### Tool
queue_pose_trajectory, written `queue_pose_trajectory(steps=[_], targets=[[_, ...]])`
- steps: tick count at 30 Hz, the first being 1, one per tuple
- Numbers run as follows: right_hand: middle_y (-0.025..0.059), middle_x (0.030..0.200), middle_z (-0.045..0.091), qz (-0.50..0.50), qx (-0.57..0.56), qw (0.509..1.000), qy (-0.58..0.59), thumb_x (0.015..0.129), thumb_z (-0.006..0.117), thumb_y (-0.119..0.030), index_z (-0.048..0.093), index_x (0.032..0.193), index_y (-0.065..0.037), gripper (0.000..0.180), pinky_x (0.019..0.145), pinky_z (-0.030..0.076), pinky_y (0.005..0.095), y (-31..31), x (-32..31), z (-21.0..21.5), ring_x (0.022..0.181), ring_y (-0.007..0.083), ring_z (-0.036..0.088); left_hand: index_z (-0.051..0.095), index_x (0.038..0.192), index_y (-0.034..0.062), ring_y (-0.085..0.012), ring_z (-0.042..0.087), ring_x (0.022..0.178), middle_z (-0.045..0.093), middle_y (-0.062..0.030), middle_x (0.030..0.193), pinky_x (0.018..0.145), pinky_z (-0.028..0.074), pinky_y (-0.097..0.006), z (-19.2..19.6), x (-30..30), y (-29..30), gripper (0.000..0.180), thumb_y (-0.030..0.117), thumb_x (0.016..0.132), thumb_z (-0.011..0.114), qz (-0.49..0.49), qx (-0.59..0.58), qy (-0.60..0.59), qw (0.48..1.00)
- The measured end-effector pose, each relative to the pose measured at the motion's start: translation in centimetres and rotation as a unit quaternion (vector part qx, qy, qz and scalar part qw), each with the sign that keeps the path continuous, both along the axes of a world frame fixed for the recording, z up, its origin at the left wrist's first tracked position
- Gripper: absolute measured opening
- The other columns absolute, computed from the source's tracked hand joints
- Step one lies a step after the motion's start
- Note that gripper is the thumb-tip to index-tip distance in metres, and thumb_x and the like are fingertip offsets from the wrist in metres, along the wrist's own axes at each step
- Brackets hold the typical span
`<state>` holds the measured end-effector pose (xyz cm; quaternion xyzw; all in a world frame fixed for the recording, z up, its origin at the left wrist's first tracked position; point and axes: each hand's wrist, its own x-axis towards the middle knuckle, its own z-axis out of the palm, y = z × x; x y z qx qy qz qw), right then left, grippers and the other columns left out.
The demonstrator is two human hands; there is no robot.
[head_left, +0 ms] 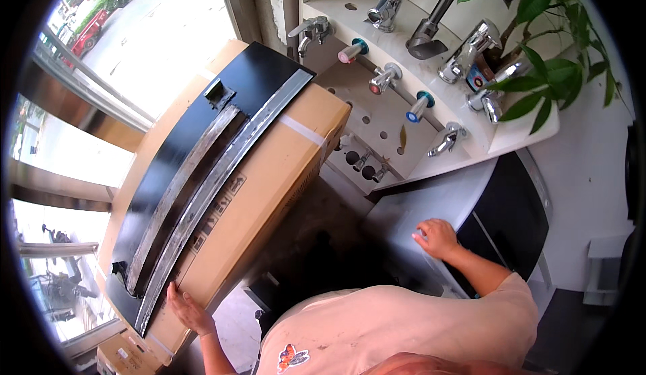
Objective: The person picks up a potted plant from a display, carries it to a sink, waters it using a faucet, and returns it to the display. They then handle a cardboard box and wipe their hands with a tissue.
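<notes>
A long black panel [176, 129] lies on top of a large cardboard box [269, 166] to my left. Along its length runs a raised, worn metal bar [192, 190], beside a grey metal edge strip [229, 173]. My left hand [188, 310] rests flat-fingered on the box beside the strip's near end, its fingers stretched out. It grips nothing that I can see. On the right, my right hand [436, 239] is over the grey side of a grey-and-black cabinet [437, 196], fingers loosely bent and slightly apart. Whether it touches the cabinet I cannot tell.
A white display stand [336, 1] with several chrome taps [385, 11] stands ahead. A leafy green plant [562, 72] hangs over its right end. Glass windows line the left side. A smaller cardboard box [124, 355] sits at the lower left.
</notes>
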<state>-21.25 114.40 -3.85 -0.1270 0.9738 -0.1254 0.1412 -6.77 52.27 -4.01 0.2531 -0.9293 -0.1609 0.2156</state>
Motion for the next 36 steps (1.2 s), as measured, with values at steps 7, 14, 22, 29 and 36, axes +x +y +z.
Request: queue_pose_trajectory(steps=[7,14,22,29,36], targets=[[0.0089,0.073,0.063,-0.144,-0.13,0.978,0.08,0.086,0.068,-0.029,0.066,0.095,-0.005,0.026,0.064,0.049,0.0382,-4.7,1.8,-3.1,0.07,0.0246,0.061,0.044,0.138,-0.0019,-0.0319,0.047,0.128,0.055,-0.0183,0.132,0.108,0.033,-0.043,1.5,2.5,-0.4,0.053,0.038,0.104,0.039,-0.108,0.24,0.168,0.95],[0.0074,0.081,0.056,0.08,-0.366,0.918,0.126,0.085,0.067,-0.016,0.059,0.109,-0.004,0.028,0.067,0.048,0.0349,-34.3,7.6,4.3,0.072,0.0228,0.057,0.046,0.136,-0.0039,-0.0368,0.047,0.126,0.053,-0.0197,0.133,0.107,0.034,-0.046,3.9,15.2,-9.0,0.05,0.033,0.104,0.036,-0.175,0.106,0.163,0.965],[0.0137,0.097,0.058,0.379,-0.452,0.795,0.143,0.084,0.068,-0.02,0.054,0.118,-0.004,0.04,0.079,0.049,0.0394,-55.8,13.2,7.0,0.087,0.0309,0.06,0.049,0.133,-0.0021,-0.039,0.048,0.124,0.054,-0.0195,0.132,0.107,0.034,-0.047,3.0,25.4,-17.3,0.041,0.022,0.1,0.045,-0.026,0.04,0.136,0.99],[0.0135,0.096,0.057,0.437,-0.487,0.755,-0.046,0.083,0.066,-0.014,0.053,0.124,-0.002,0.044,0.076,0.049,0.0372,-68.1,18.8,5.6,0.084,0.0265,0.059,0.061,0.119,0.0006,-0.0372,0.059,0.112,0.063,-0.0192,0.118,0.099,0.043,-0.046,-0.9,27.8,-18.4,0.036,0.023,0.092,0.06,-0.012,0.016,0.149,0.989],[0.0239,0.126,0.051,0.585,-0.41,0.699,-0.03,0.087,0.065,-0.029,0.05,0.128,0.005,0.055,0.101,0.042,0.0433,-77.8,25.7,6.6,0.119,0.0385,0.05,0.054,0.125,-0.0007,-0.0384,0.059,0.11,0.062,-0.0189,0.118,0.095,0.047,-0.044,0.0,36.1,-17.0,0.033,0.015,0.096,0.051,0.093,0.052,0.195,0.975]])
